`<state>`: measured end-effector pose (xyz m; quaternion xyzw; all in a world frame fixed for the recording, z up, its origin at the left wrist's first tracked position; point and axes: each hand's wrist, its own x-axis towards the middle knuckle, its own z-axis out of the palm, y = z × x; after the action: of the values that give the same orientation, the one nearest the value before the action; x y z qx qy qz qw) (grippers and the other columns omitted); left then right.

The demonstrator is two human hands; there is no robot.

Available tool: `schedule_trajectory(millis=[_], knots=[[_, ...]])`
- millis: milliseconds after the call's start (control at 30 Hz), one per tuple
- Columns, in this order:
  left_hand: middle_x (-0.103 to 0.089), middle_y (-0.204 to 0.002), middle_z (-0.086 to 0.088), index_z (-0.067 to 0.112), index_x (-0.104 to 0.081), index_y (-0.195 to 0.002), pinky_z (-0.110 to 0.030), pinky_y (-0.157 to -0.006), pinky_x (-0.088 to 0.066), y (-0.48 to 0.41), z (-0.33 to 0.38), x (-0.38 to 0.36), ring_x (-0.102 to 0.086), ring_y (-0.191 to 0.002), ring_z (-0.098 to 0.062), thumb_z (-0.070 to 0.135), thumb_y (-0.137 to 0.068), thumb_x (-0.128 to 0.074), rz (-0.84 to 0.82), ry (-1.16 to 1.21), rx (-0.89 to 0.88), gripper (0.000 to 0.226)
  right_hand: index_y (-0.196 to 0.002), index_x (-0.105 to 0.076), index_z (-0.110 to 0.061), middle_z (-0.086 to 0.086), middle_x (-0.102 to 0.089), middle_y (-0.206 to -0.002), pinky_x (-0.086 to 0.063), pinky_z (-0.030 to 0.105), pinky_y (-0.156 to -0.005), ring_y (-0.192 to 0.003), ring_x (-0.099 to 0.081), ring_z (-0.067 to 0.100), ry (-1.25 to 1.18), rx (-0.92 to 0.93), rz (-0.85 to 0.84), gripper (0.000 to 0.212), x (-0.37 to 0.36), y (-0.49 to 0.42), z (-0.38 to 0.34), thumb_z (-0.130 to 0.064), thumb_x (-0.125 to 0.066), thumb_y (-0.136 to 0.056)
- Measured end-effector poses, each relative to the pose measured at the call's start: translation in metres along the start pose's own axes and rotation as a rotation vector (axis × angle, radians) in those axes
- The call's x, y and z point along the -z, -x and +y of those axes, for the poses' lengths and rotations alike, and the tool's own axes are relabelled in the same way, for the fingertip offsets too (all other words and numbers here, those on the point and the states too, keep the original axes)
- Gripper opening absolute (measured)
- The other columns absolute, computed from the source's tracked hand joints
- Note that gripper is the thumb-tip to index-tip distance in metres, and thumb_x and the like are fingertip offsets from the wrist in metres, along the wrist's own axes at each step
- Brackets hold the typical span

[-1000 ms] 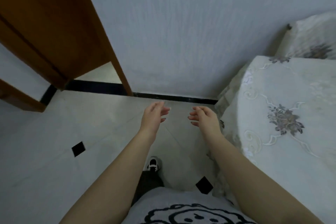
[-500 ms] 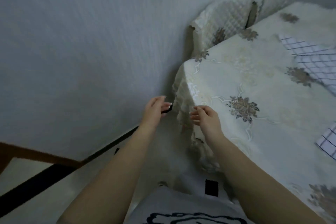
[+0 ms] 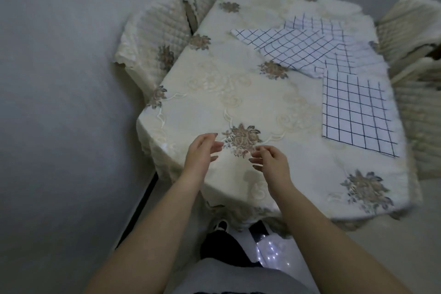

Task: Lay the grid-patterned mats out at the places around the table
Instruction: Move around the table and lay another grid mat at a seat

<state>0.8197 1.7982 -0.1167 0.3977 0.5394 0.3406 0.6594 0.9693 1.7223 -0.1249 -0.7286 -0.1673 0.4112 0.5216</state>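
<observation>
**Table swings into view, mats bunched on the far right**

A second ago I had only floor, wall and a door frame. Now the head camera has swung round and the whole table is under me, draped in a cream embroidered cloth. One padded chair stands at its far-left corner and a second chair along its right side.

And there are the grid-patterned mats! A single mat lies flat near the right edge. Just beyond it a loose overlapping heap fans across the far right, and I can't count those for sure. No mat lies on my side or the left side.

Both hands have come round with the turn. The left hand and right hand hover over the near-left corner beside a flower motif, fingers loosely curled, apart, holding nothing. I judge the laying-out barely begun, and a reach across to the heap comes next.
</observation>
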Motion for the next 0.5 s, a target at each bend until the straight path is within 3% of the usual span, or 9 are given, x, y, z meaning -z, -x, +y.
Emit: schedule_trajectory(millis=[300,500], knots=[[-0.07,-0.093,-0.01,0.014,-0.063,-0.101,-0.031,-0.073,-0.051,-0.074,0.034,-0.034,-0.066,-0.089,-0.022,0.024,-0.095,-0.052,-0.134,-0.086,0.025,0.016,-0.1,-0.063,-0.003,0.013,-0.066,-0.085,-0.052,0.038,-0.071,-0.074,-0.064,0.024,-0.128,-0.047,0.114,0.021,-0.013,-0.058,-0.019,-0.012,-0.044,-0.097],[-0.071,-0.095,-0.009,0.011,-0.062,-0.107,-0.037,-0.084,-0.05,-0.109,0.064,-0.063,-0.066,-0.09,-0.019,0.025,-0.096,-0.049,-0.187,-0.145,0.006,0.022,-0.101,-0.064,-0.006,0.012,-0.066,-0.088,-0.052,0.027,-0.059,-0.076,-0.065,0.023,-0.19,-0.043,0.172,0.022,-0.01,-0.094,-0.048,-0.011,-0.042,-0.097]])
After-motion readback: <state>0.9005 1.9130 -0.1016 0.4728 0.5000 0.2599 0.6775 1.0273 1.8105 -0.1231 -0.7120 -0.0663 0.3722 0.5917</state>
